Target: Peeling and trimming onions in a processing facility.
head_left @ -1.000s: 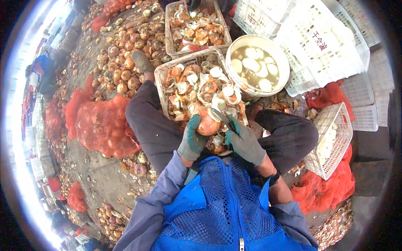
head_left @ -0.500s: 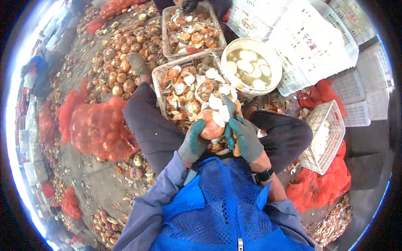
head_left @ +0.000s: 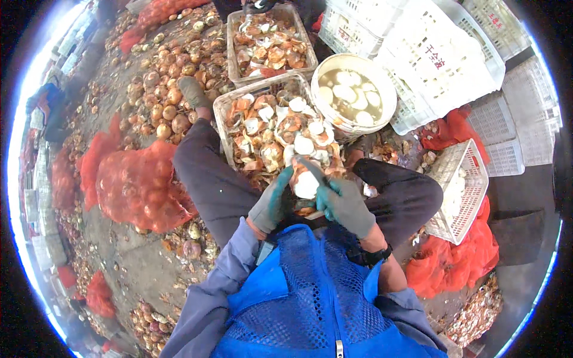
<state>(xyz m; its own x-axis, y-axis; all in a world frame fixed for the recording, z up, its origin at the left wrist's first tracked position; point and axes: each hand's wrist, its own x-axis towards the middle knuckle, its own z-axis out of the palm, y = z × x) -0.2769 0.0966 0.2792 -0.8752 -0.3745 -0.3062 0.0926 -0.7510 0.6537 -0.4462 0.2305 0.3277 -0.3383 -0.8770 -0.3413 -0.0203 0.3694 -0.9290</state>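
Observation:
My left hand [head_left: 273,203], in a grey and teal glove, is closed around an onion [head_left: 306,184] whose white flesh faces up. My right hand [head_left: 346,206], gloved alike, grips a knife; its dark blade [head_left: 311,167] lies across the top of the onion. The handle is hidden inside the fingers. Both hands hover over the near end of a crate [head_left: 222,128] heaped with brown onion skins and white trimmings [head_left: 303,145].
A white bucket [head_left: 391,107] of peeled onions in liquid stands beyond the crate. Another skin-filled crate [head_left: 231,65] lies farther off. White crates [head_left: 439,65] stack at right, near a basket [head_left: 473,212]. Red mesh sacks [head_left: 140,185] and loose onions [head_left: 170,110] cover the left floor.
The onion has turned from brown skin to bare white flesh facing up. The knife blade has swung down from upright to lie across it.

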